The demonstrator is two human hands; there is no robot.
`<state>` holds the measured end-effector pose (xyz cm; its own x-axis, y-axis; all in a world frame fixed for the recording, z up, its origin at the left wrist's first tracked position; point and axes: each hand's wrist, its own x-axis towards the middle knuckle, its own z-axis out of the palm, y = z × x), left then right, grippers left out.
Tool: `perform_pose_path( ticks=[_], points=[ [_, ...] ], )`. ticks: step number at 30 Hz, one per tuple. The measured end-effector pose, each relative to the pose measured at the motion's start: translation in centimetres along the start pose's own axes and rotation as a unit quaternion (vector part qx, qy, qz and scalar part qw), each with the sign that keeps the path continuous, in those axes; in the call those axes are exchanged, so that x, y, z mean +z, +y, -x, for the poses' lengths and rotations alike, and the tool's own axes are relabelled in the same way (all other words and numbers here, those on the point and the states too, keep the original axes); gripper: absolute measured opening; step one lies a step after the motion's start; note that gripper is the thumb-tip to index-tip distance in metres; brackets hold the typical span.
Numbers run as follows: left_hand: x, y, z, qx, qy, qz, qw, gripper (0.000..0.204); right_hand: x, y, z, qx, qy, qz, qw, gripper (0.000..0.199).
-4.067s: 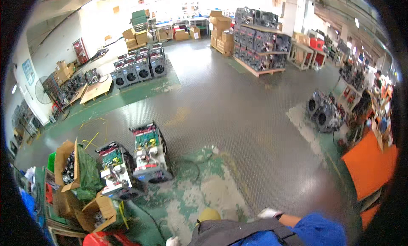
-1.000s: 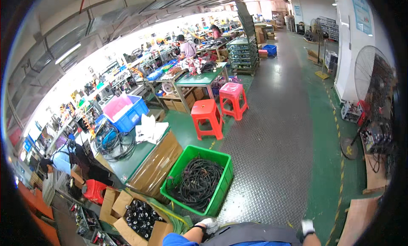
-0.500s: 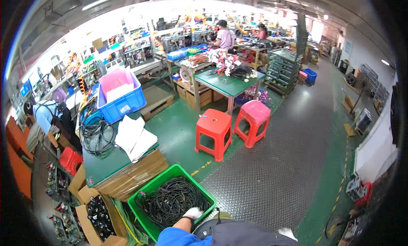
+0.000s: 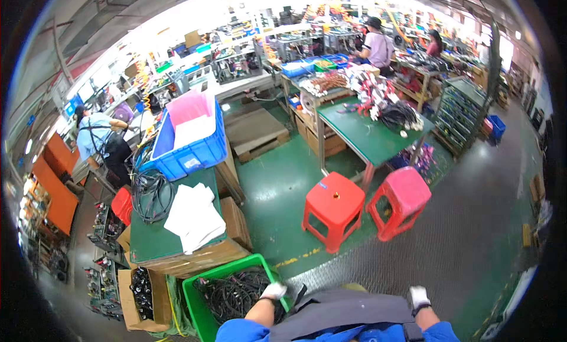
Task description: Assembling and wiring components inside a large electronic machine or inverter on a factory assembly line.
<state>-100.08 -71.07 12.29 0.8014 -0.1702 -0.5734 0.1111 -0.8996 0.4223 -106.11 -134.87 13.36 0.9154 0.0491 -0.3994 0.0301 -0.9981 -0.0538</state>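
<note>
My left hand [image 4: 273, 291], in a white glove with a dark band at the wrist, is beside the right rim of a green plastic crate [image 4: 192, 303]. Whether it touches the rim is unclear, and its fingers are too small and blurred to read. Coiled black cables [image 4: 233, 295] fill the crate. My right hand [image 4: 419, 296], also in a white glove, hangs out to the right above the dark metal floor, away from any object; its finger shape does not show clearly. A dark grey apron [image 4: 348, 306] covers my front between blue sleeves.
Beyond the crate, a green-topped table [image 4: 147, 241] bears a blue bin [image 4: 195, 153], white sheets [image 4: 195, 218] and black cables. A red stool [image 4: 333, 203] and a pinkish-red stool [image 4: 401, 200] stand ahead. An open carton [image 4: 159, 321] sits left of the crate. People work at benches further off.
The view has turned left, so tables and stools sit further right. My right hand and forearm have come further into view. My left hand stays by the crate's right side.
</note>
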Motion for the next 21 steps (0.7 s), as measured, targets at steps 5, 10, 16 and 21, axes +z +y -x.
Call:
perform_pose_path(
  ticks=[5,10,16,21],
  points=[
    [-0.2,-4.3,2.4,-0.184,-0.022,0.167,0.968,0.044,-17.7,-10.2,-26.9,0.002,0.064,-0.251,0.966,0.033],
    [-11.2,-0.2,-0.2,-0.274,0.081,0.629,0.723,0.043,-24.7,-22.3,-40.3,-0.045,-0.012,-0.321,0.946,0.037],
    [-23.3,-3.6,-13.7,-0.115,0.129,0.316,0.933,0.039,-20.3,-27.8,-45.6,-0.442,-0.096,0.060,0.890,0.018],
    [-38.3,-2.0,-23.6,-0.044,0.128,0.259,0.956,0.042,-19.0,-22.1,-51.3,-0.390,-0.133,0.167,0.896,0.022]
  ],
)
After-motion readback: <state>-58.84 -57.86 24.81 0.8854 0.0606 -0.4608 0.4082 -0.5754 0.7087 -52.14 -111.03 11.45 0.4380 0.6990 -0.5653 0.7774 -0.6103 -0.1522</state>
